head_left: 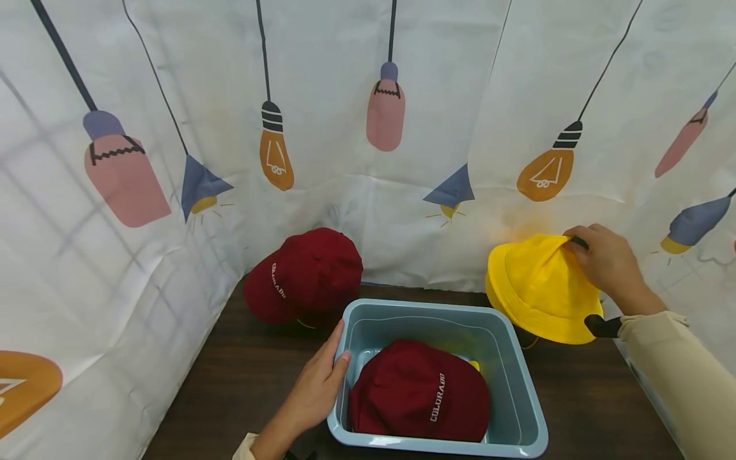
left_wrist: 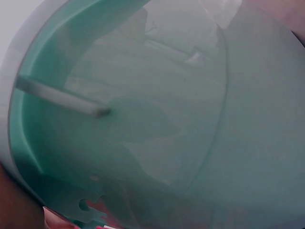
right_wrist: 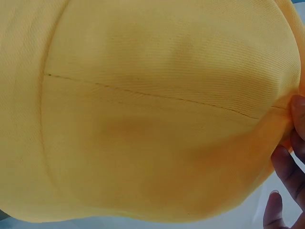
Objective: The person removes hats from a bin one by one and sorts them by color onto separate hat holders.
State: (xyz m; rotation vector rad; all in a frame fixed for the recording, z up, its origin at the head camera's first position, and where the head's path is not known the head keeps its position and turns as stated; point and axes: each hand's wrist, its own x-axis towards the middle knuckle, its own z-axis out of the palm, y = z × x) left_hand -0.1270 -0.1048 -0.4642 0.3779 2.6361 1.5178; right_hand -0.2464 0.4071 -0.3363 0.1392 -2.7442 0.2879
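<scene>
My right hand (head_left: 608, 265) pinches the top of a yellow brimmed hat (head_left: 543, 287) at the back right. In the right wrist view the hat's crown (right_wrist: 157, 109) fills most of the picture, its fabric gathered at the fingertips (right_wrist: 299, 117). My left hand (head_left: 313, 383) lies along the left side of a light blue plastic tub (head_left: 526, 396), fingers extended against it and the thumb by the rim. A dark red cap (head_left: 420, 393) lettered COLORADO sits inside the tub. Beside it, a bit of something yellow (head_left: 475, 365) peeks out, mostly hidden.
Another dark red cap (head_left: 313, 275) stands behind the tub on the left, against the curtain. White fabric printed with lamps (head_left: 385, 115) encloses the dark wooden table (head_left: 230, 383) at the back and sides. A thin cord (head_left: 530, 344) shows below the yellow hat's brim.
</scene>
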